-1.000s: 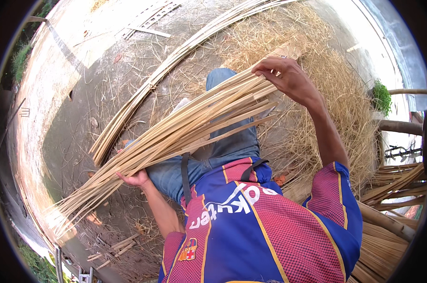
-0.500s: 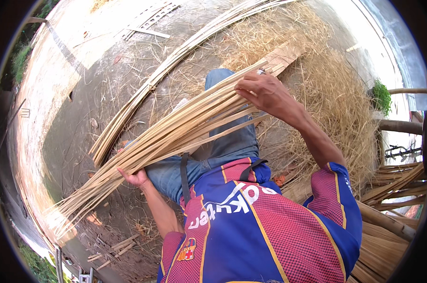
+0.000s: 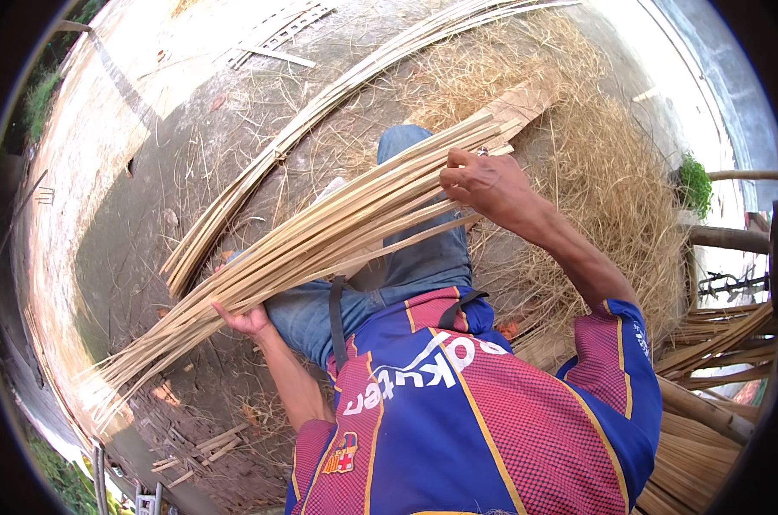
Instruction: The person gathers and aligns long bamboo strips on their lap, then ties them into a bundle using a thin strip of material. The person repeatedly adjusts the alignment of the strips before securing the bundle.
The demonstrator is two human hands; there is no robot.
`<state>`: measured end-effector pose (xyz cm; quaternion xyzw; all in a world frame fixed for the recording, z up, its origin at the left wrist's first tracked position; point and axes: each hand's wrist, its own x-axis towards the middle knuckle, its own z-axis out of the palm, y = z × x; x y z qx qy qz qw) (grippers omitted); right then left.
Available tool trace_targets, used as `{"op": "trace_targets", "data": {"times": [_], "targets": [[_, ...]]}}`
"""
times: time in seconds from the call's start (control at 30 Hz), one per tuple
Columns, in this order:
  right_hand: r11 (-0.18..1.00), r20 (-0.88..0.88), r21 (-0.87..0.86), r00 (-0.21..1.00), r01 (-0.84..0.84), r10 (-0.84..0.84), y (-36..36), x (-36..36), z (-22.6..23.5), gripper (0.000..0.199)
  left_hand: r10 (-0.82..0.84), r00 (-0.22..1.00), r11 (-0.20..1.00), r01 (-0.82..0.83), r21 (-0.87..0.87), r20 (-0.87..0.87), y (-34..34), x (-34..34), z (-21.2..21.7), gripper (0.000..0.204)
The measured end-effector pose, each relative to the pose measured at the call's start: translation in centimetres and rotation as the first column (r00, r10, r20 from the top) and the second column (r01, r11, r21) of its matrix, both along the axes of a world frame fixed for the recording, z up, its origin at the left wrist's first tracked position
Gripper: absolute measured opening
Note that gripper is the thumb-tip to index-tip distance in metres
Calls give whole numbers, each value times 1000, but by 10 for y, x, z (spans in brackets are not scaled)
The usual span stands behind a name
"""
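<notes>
A long bundle of thin pale bamboo strips [image 3: 320,245] lies slantwise across my lap, running from lower left to upper right. My left hand [image 3: 248,319] holds it from beneath near its left part, thumb showing and the other fingers mostly hidden by the strips. Close to the bundle's right end, my right hand [image 3: 488,184] has its fingers curled in on the lower edge, gripping some strips. A ring-like band shows on one finger. Toward the far left end the strips fan out loosely.
Another curved bundle of strips [image 3: 273,157] rests on the ground beyond my knee. Dry shavings [image 3: 604,180] are heaped at the right, beside a flat wooden board [image 3: 526,107]. More strips [image 3: 698,463] and a pole [image 3: 707,408] are at the lower right. Short pieces [image 3: 213,451] lie lower left.
My right hand has moved slightly right and down along the bundle, its fingers more curled. The strips have shifted a little; my left hand stays in nearly the same place.
</notes>
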<state>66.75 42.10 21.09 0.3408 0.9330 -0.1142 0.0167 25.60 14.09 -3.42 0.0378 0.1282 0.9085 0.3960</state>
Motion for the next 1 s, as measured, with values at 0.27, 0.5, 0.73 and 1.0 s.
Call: {"op": "trace_targets", "data": {"times": [0.27,0.5,0.73,1.0], "targets": [[996,24,63,997,-69,68,12,3,-4,10,-16,1000,1000,17,18,-13,-3,-4,-7,74],[996,150,-5,985,86,-84,32,30,34,12,5,1000,1000,-5,-18,18,-3,-2,-4,75],[998,-119,55,992,-37,43,7,-27,-4,17,17,1000,998,-17,-67,-3,1,-3,-3,76],[987,162,-144,982,-77,100,20,-10,10,14,52,995,997,-47,-67,82,2,2,5,81]]}}
